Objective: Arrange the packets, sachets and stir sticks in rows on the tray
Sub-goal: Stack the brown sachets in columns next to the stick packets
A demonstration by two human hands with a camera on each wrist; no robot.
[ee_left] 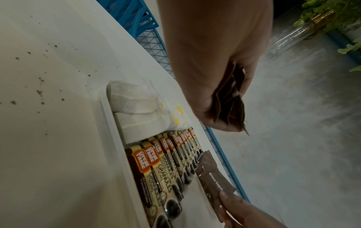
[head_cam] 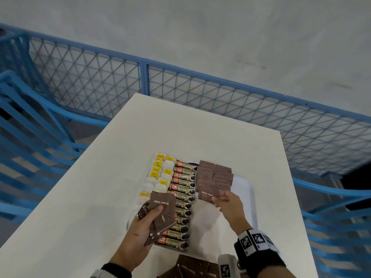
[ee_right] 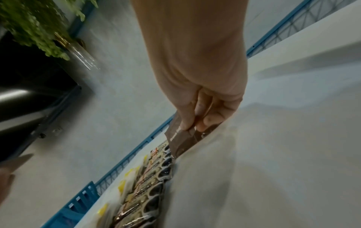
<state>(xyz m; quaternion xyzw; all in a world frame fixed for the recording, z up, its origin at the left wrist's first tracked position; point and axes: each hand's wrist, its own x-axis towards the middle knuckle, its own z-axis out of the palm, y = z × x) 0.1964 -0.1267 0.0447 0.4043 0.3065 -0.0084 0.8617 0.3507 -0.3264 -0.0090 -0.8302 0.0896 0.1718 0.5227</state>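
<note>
A white tray (head_cam: 246, 189) on the table holds a column of white and yellow tea bags (head_cam: 158, 175), a column of coffee granule sticks (head_cam: 181, 201) and two columns of brown sugar sachets (head_cam: 214, 175). My left hand (head_cam: 144, 223) grips a fanned bunch of brown sugar sachets (head_cam: 160, 201) above the coffee sticks; in the left wrist view their edges (ee_left: 230, 98) show between its fingers. My right hand (head_cam: 226, 201) pinches one brown sugar sachet (head_cam: 207, 194) at the near end of the sachet columns, low over the tray. The right wrist view shows its fingertips (ee_right: 187, 125) on that sachet (ee_right: 181, 140).
More brown sugar sachets (head_cam: 192, 267) lie loose on the white table (head_cam: 90, 197) by its near edge. A blue mesh fence (head_cam: 220, 93) runs behind the table and blue chairs (head_cam: 30, 127) stand at the left. The tray's right part (head_cam: 210, 227) is bare.
</note>
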